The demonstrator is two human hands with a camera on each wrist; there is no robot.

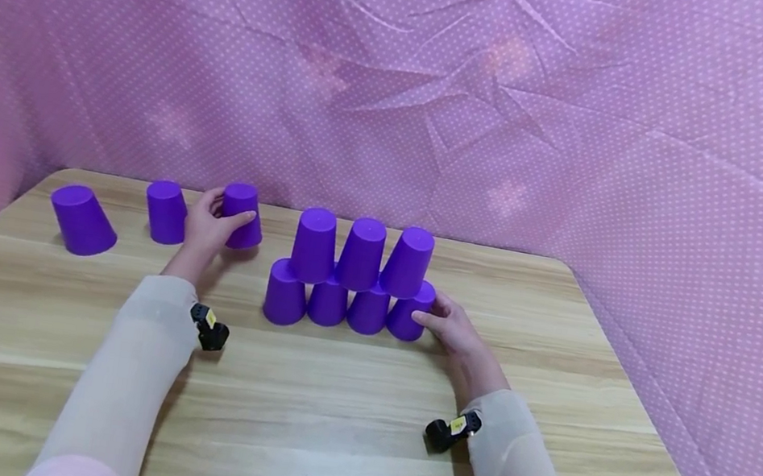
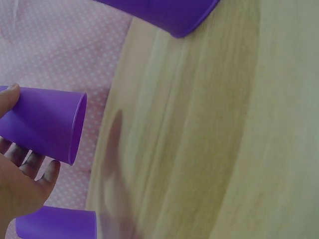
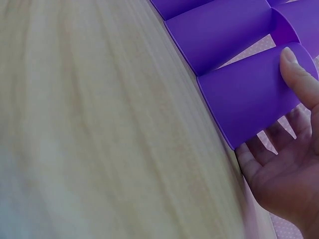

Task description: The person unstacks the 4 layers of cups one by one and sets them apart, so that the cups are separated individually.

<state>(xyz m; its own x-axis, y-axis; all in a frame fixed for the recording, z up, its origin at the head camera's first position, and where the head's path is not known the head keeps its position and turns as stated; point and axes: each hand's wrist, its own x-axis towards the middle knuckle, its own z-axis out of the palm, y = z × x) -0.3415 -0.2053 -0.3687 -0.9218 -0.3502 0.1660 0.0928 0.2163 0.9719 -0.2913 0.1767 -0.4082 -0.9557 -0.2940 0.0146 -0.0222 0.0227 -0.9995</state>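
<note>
My left hand [image 1: 203,236] grips an upside-down purple cup [image 1: 238,203] at the far side of the table, thumb on its near side. In the left wrist view this cup [image 2: 47,122] is raised off the wood, with its open rim showing. Fingers and thumb of my right hand [image 1: 461,337] hold the rightmost bottom cup [image 1: 405,321] of a two-row stack. That cup [image 3: 249,97] stands mouth down on the table in the right wrist view. Three upside-down cups form the upper row, among them the middle one [image 1: 360,255], resting on several below.
Two more upside-down purple cups stand left of my left hand: a nearer one [image 1: 167,214] and one farther left [image 1: 83,222]. The wooden table [image 1: 326,425] ends at a pink dotted cloth [image 1: 409,95] behind and on the right.
</note>
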